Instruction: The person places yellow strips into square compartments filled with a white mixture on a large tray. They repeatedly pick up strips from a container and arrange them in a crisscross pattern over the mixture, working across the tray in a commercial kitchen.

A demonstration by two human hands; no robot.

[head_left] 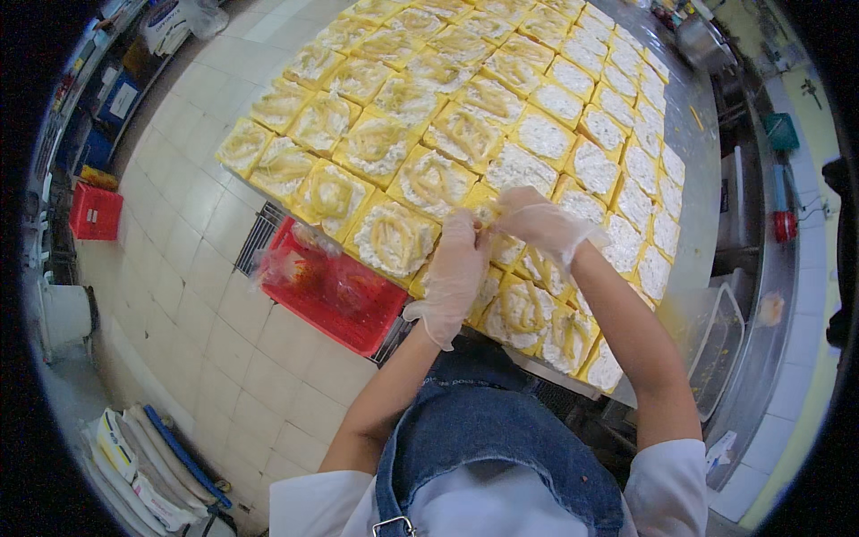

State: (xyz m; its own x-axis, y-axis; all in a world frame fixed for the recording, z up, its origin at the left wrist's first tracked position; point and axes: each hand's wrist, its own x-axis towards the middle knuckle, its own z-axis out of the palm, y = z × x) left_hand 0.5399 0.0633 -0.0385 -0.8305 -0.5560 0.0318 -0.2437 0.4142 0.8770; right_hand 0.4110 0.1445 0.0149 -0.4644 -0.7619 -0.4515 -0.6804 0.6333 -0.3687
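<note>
Rows of yellow square slices (394,237), which look like sponge cake, cover the metal table, each topped with a chunky white spread. Pale yellow strips lie curled on the slices to the left and nearest me; many at the right carry only the white spread (597,167). Both my hands wear clear plastic gloves and meet over the middle of the near rows. My left hand (455,273) is closed, fingertips pinching at a small bunch of yellow strips (485,212). From the right, my right hand (537,219) closes its fingers on the same strips. My palms hide parts of the slices below.
A red crate (335,291) with plastic bags in it sits below the table's left edge. Another red bin (96,212) stands on the tiled floor at far left. A clear plastic tub (718,349) is at my right, a metal pot (704,43) at the far right.
</note>
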